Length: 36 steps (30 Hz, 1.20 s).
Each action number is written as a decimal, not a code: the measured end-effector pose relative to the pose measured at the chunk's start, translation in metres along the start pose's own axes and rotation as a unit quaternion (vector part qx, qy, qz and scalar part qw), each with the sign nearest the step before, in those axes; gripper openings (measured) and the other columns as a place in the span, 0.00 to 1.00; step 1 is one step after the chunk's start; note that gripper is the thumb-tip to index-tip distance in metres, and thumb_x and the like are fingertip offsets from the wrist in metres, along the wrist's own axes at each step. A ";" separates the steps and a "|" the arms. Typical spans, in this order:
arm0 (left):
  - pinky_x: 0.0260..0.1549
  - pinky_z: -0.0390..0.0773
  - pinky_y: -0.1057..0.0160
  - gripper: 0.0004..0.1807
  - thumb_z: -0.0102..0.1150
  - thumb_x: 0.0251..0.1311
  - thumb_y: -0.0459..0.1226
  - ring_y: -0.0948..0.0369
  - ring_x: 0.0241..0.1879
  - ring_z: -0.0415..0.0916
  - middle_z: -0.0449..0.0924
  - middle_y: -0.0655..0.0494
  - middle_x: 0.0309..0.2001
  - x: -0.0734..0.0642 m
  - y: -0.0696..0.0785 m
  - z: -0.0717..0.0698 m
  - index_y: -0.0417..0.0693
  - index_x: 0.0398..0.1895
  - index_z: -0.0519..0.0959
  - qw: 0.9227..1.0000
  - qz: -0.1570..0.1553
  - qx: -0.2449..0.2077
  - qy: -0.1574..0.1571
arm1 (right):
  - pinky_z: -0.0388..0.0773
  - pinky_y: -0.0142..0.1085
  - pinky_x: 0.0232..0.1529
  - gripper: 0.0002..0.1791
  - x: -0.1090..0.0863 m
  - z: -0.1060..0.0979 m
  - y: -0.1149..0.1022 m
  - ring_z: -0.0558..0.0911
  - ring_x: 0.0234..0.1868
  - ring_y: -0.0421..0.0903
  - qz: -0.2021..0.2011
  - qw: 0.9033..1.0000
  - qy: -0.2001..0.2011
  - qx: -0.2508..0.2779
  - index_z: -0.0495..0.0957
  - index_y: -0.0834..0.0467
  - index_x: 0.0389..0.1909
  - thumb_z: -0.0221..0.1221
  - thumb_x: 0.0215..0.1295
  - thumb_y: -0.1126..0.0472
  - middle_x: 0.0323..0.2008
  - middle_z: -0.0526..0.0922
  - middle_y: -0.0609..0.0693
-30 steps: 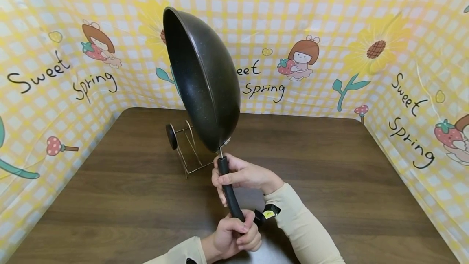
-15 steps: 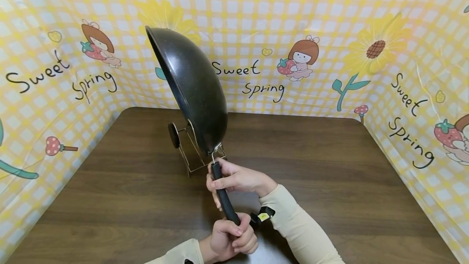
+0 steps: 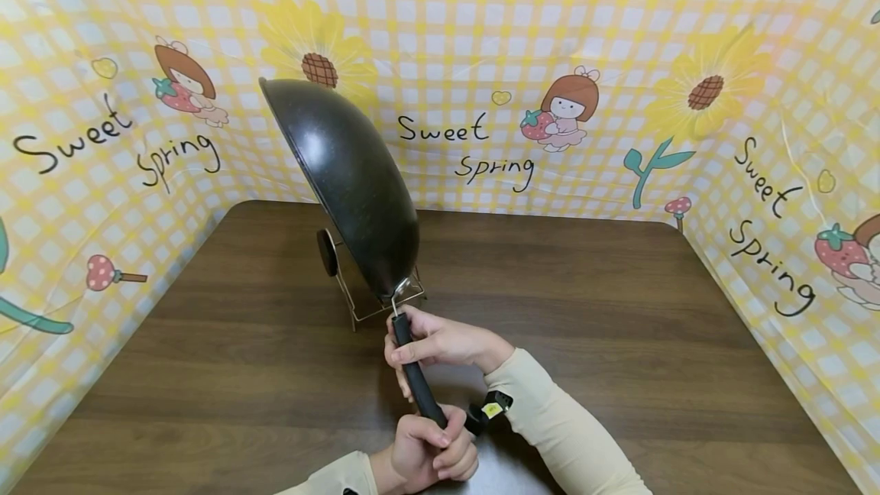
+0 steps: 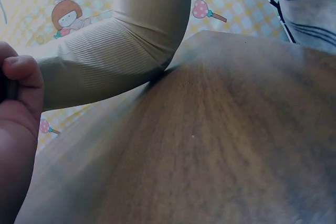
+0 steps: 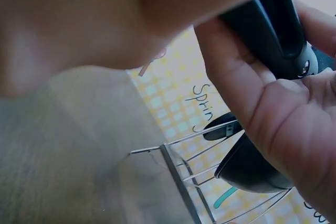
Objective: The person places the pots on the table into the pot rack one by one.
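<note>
A dark wok stands tilted on edge in the head view, its rounded underside facing right and its opening facing left. My right hand holds the black handle close to the wok. Lower down, my left hand grips the handle's end, fingers curled round it. A thin wire rack with a black disc on its left side stands on the table, partly hidden behind the wok. In the right wrist view the wok shows beside the rack's wires; whether they touch, I cannot tell.
The brown wooden table carries the rack. A yellow checked cloth with printed figures walls it at the back and both sides. A black wrist device sits by the right sleeve.
The wok has come down and left towards the rack, its opening turning out of sight. Both hands have moved slightly down and left, keeping their grip on the handle.
</note>
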<state>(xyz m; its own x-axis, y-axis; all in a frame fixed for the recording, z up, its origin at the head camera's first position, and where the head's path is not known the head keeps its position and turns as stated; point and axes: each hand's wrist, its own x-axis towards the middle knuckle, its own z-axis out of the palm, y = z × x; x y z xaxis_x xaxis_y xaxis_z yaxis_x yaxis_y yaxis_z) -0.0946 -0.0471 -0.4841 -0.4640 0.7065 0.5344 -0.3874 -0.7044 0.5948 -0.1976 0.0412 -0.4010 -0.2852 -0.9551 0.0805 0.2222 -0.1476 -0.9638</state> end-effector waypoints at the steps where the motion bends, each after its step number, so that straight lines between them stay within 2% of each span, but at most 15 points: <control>1: 0.14 0.52 0.60 0.12 0.47 0.56 0.41 0.59 0.10 0.50 0.51 0.55 0.08 0.000 0.000 -0.001 0.48 0.20 0.60 1.000 -0.002 0.004 0.004 | 0.83 0.37 0.31 0.13 0.000 -0.001 0.001 0.83 0.26 0.47 0.002 1.000 0.000 0.002 0.54 0.61 0.47 0.45 0.70 0.77 0.34 0.73 0.53; 8: 0.18 0.53 0.59 0.11 0.48 0.54 0.42 0.58 0.12 0.51 0.51 0.55 0.09 -0.007 -0.002 -0.003 0.50 0.19 0.61 0.999 -0.021 0.005 0.036 | 0.83 0.39 0.30 0.12 0.001 -0.006 0.012 0.83 0.26 0.47 0.027 0.999 0.010 0.023 0.56 0.60 0.46 0.44 0.70 0.76 0.33 0.73 0.53; 17: 0.20 0.53 0.60 0.10 0.48 0.53 0.42 0.61 0.14 0.54 0.54 0.58 0.10 -0.012 -0.004 -0.005 0.52 0.19 0.63 0.997 -0.035 -0.009 0.062 | 0.83 0.39 0.30 0.12 0.001 -0.011 0.019 0.83 0.26 0.48 0.036 0.999 0.019 0.030 0.56 0.59 0.46 0.44 0.71 0.76 0.32 0.73 0.53; 21: 0.24 0.57 0.63 0.08 0.49 0.52 0.41 0.63 0.17 0.59 0.57 0.60 0.12 -0.016 -0.003 -0.006 0.53 0.19 0.65 0.994 -0.054 -0.007 0.099 | 0.83 0.38 0.29 0.11 0.003 -0.011 0.020 0.83 0.25 0.47 0.047 0.998 0.024 0.019 0.57 0.59 0.45 0.45 0.70 0.76 0.31 0.73 0.52; 27: 0.33 0.65 0.65 0.03 0.50 0.51 0.40 0.65 0.23 0.66 0.67 0.66 0.18 -0.021 0.001 -0.001 0.57 0.23 0.70 0.983 -0.085 0.002 0.162 | 0.82 0.38 0.29 0.11 0.005 -0.009 0.021 0.83 0.25 0.46 0.069 0.997 0.032 0.000 0.55 0.61 0.47 0.45 0.71 0.75 0.30 0.73 0.52; 29: 0.34 0.65 0.65 0.02 0.50 0.51 0.39 0.65 0.23 0.66 0.69 0.66 0.19 -0.021 0.003 0.001 0.58 0.24 0.72 0.978 -0.097 0.009 0.187 | 0.82 0.39 0.29 0.12 0.005 -0.009 0.021 0.83 0.25 0.46 0.076 0.996 0.037 -0.005 0.55 0.61 0.47 0.45 0.72 0.75 0.30 0.73 0.52; 36: 0.40 0.68 0.62 0.08 0.45 0.55 0.32 0.61 0.29 0.70 0.71 0.61 0.22 -0.023 0.012 0.007 0.55 0.26 0.72 0.947 -0.142 0.050 0.282 | 0.83 0.39 0.31 0.13 0.004 -0.011 0.022 0.83 0.27 0.48 0.095 0.994 0.052 -0.024 0.55 0.62 0.49 0.48 0.72 0.73 0.32 0.74 0.53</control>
<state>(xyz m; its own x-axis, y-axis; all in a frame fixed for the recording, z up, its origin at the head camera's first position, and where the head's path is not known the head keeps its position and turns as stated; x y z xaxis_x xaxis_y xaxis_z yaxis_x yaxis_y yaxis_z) -0.0827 -0.0717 -0.4849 -0.7150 0.6977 -0.0457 -0.4965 -0.4605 0.7358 -0.2040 0.0372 -0.4247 -0.3383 -0.9323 -0.1282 0.2366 0.0476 -0.9704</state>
